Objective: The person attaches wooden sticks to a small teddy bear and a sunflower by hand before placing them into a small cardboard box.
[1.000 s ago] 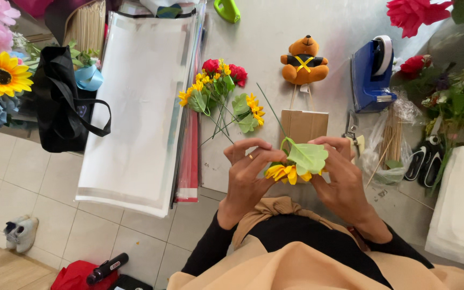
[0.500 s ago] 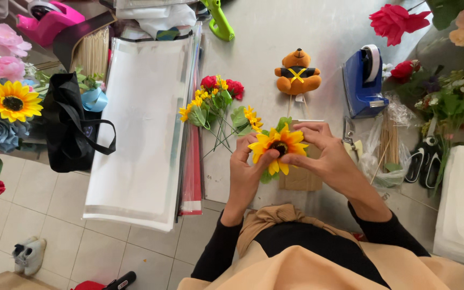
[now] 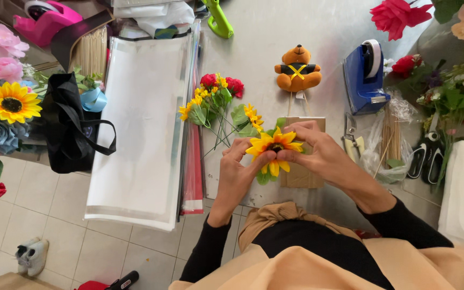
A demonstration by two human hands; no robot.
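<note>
Both hands are pinching one artificial sunflower (image 3: pixel 274 146) between them, face up toward the camera. Left hand (image 3: pixel 241 173) has its thumb and fingertips on the lower left petals, right hand (image 3: pixel 319 153) comes in from the other side with fingers curled over the top right. Wrists are bent inward, black sleeves running back toward the body. Flower sits just above the near edge of the grey table (image 3: pixel 275 37), over a brown cardboard piece (image 3: pixel 302 174) that's mostly covered by the right hand. Can't see the stem at all, only a bit of green leaf poking out below the petals. Small bunch of fake flowers (image 3: pixel 216 102) lies just beyond, a teddy bear (image 3: pixel 298 69) further back.
</note>
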